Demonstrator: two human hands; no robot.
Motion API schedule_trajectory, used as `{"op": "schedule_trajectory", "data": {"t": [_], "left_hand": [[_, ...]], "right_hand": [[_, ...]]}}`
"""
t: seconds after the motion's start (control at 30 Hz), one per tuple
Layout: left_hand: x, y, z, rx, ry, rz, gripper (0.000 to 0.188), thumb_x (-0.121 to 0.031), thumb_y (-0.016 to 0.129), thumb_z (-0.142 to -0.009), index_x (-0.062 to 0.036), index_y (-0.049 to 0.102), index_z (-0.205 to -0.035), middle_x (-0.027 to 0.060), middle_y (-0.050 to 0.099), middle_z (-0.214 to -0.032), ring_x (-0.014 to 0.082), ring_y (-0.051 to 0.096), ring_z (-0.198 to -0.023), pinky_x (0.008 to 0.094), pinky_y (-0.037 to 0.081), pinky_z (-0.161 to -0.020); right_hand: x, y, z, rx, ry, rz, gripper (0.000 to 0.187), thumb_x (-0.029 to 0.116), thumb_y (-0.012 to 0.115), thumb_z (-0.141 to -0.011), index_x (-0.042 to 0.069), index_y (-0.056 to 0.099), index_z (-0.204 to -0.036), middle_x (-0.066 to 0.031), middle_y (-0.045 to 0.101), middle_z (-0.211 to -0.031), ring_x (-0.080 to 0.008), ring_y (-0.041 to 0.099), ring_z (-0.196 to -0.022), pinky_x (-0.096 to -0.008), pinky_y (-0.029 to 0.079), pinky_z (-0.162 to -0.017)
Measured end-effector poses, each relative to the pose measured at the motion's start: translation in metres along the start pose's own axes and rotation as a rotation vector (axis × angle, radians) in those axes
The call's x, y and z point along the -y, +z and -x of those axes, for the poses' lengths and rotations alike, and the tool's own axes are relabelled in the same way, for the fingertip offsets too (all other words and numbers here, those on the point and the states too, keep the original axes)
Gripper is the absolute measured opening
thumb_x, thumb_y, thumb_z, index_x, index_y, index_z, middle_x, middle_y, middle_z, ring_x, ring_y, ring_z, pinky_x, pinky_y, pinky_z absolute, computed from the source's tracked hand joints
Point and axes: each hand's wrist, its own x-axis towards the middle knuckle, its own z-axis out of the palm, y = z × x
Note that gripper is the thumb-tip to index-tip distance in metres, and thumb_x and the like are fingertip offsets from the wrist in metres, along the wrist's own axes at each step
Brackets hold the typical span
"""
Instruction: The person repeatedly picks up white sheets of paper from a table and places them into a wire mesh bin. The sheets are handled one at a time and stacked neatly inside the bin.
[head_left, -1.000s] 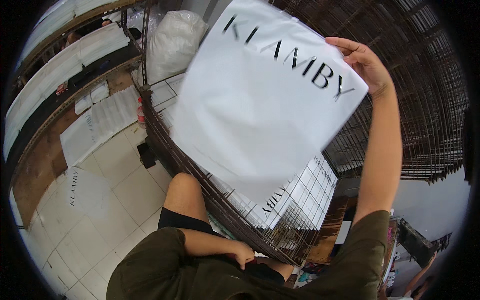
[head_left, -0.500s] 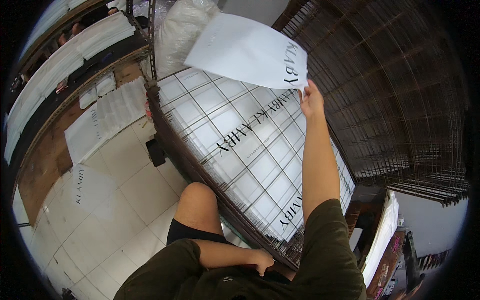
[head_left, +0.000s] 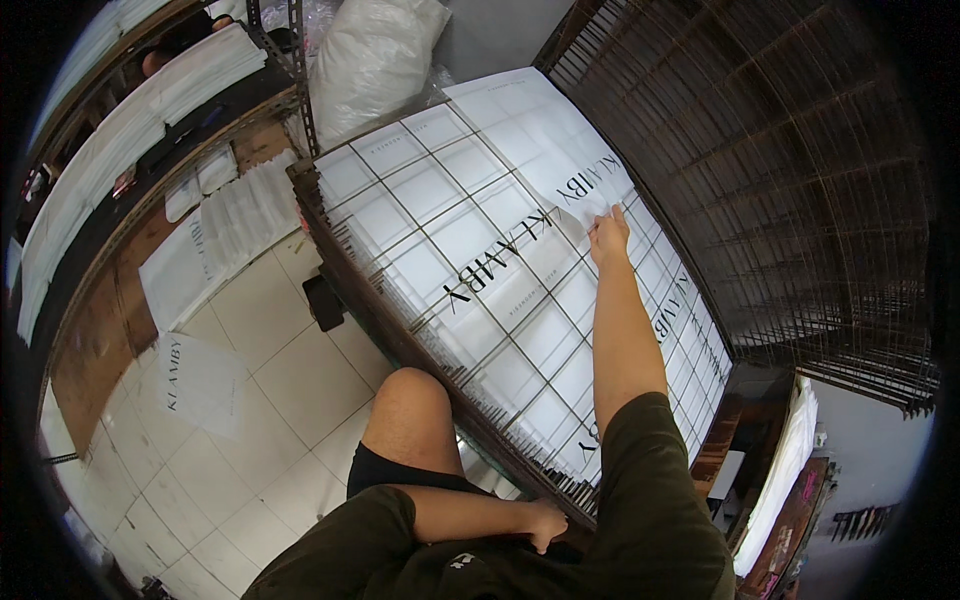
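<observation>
My right hand (head_left: pixel 610 236) reaches out over the wire drying rack and pinches the near corner of a thin white printed sheet (head_left: pixel 525 120). That sheet lies mostly flat across the far end of the rack, with its held corner slightly lifted. Under and around it, other white sheets with dark lettering show through the wire grid (head_left: pixel 510 295) of the rack's top level. Close to my body, my left hand (head_left: pixel 547 524) is curled beside the rack's near edge. Its fingers are partly hidden, and what they hold, if anything, does not show.
Raised wire racks (head_left: pixel 770 180) stand stacked along the right side. A stuffed white plastic sack (head_left: pixel 370 65) sits beyond the rack. At left are shelves with piled white sheets (head_left: pixel 150 95). One loose sheet (head_left: pixel 200 385) lies on the tiled floor.
The sheet in my right hand has come down from the air onto the far end of the rack. My right hand has lowered toward me. The left hand stays near my waist.
</observation>
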Motion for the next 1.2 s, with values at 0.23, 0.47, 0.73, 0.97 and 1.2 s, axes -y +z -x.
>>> {"op": "schedule_trajectory", "data": {"t": [0.23, 0.47, 0.73, 0.97, 1.2], "left_hand": [[0.002, 0.006, -0.008, -0.03, -0.001, 0.001, 0.045, -0.038, 0.075, -0.066, -0.0043, 0.068, -0.095, 0.0133, 0.065, -0.104, 0.0302, 0.06, -0.101, 0.0424, 0.05, -0.08], [0.006, 0.01, -0.014, -0.044, 0.012, 0.007, 0.047, -0.037, 0.075, -0.066, -0.0029, 0.067, -0.097, 0.0148, 0.065, -0.103, 0.0308, 0.061, -0.099, 0.0424, 0.051, -0.079], [0.014, 0.021, -0.029, -0.042, 0.029, -0.009, 0.048, -0.038, 0.073, -0.068, -0.0011, 0.066, -0.098, 0.0149, 0.065, -0.101, 0.0312, 0.062, -0.097, 0.0438, 0.051, -0.077], [0.023, 0.036, -0.043, -0.102, 0.056, -0.07, 0.056, -0.041, 0.072, -0.07, -0.0016, 0.062, -0.108, 0.0144, 0.063, -0.11, 0.0311, 0.061, -0.1, 0.043, 0.051, -0.08], [0.015, 0.03, -0.03, -0.01, 0.019, -0.057, 0.061, -0.044, 0.069, -0.074, -0.0034, 0.057, -0.117, 0.012, 0.059, -0.119, 0.0283, 0.055, -0.112, 0.0424, 0.046, -0.09]], "right_hand": [[-0.007, -0.013, -0.014, 0.034, -0.04, 0.198, 0.058, -0.009, 0.048, -0.078, -0.006, 0.035, -0.135, -0.0099, 0.055, -0.085, -0.0118, 0.047, -0.059, -0.0248, 0.037, -0.049], [-0.029, -0.02, -0.031, 0.02, -0.061, 0.224, 0.058, -0.006, 0.049, -0.079, -0.006, 0.036, -0.135, -0.011, 0.056, -0.086, -0.0113, 0.045, -0.055, -0.0257, 0.037, -0.048], [-0.04, -0.025, -0.04, 0.058, -0.093, 0.329, 0.063, 0.001, 0.052, -0.082, -0.001, 0.028, -0.141, -0.0234, 0.04, -0.137, -0.024, 0.054, -0.103, -0.0305, 0.046, -0.071], [0.001, -0.013, 0.016, -0.154, -0.294, 0.85, 0.051, 0.019, 0.063, -0.081, 0.001, 0.048, -0.126, -0.0202, 0.053, -0.122, -0.0277, 0.057, -0.104, -0.0378, 0.047, -0.08], [0.02, -0.066, 0.124, 0.076, -0.695, 1.044, 0.039, 0.026, 0.064, -0.08, 0.003, 0.058, -0.111, -0.0167, 0.057, -0.106, -0.0309, 0.06, -0.087, -0.0388, 0.049, -0.076]]}}
